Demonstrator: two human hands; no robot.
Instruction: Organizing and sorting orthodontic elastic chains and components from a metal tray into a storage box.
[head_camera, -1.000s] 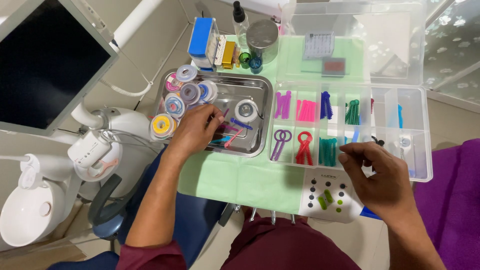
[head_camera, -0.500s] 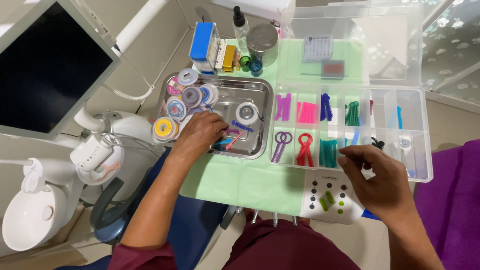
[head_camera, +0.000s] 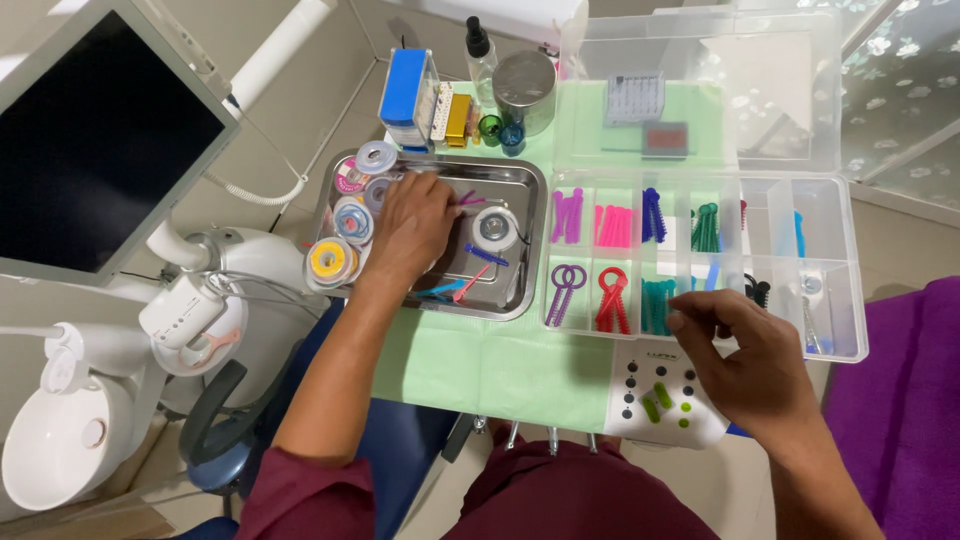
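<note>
The left hand (head_camera: 415, 225) lies palm-down inside the shallow rectangular stainless-steel tray (head_camera: 520, 180), fingers curled toward the reels at its ten o'clock; whether anything is pinched under them cannot be told, since the back of the hand hides the fingertips. Just beside those fingertips sit the round spools of coloured elastic (head_camera: 352, 222) — grey, pink, blue — crowded along the tray's left rim, with a yellow spool (head_camera: 331, 261) at the hand's eight o'clock. At its three o'clock stands a white ring-shaped spool (head_camera: 495, 227), and at five o'clock lie loose blue and pink plastic sticks (head_camera: 455, 289) on the tray floor.

The right hand (head_camera: 755, 365) hovers at the near edge of the clear plastic compartment box (head_camera: 830, 270), fingers bent and drawn together; whether they hold something cannot be told. Just at its eleven o'clock is the compartment of teal elastic sticks (head_camera: 657, 303); further toward ten o'clock are red ring-ended sticks (head_camera: 612, 298) and purple ring-ended sticks (head_camera: 566, 290). At the hand's seven o'clock lies a white control panel with dark and green buttons (head_camera: 660, 395). Everything rests on a pale green paper sheet (head_camera: 470, 360) — beyond the tray, at twelve o'clock, stand a blue box (head_camera: 408, 85) and a round metal canister (head_camera: 526, 88).
</note>
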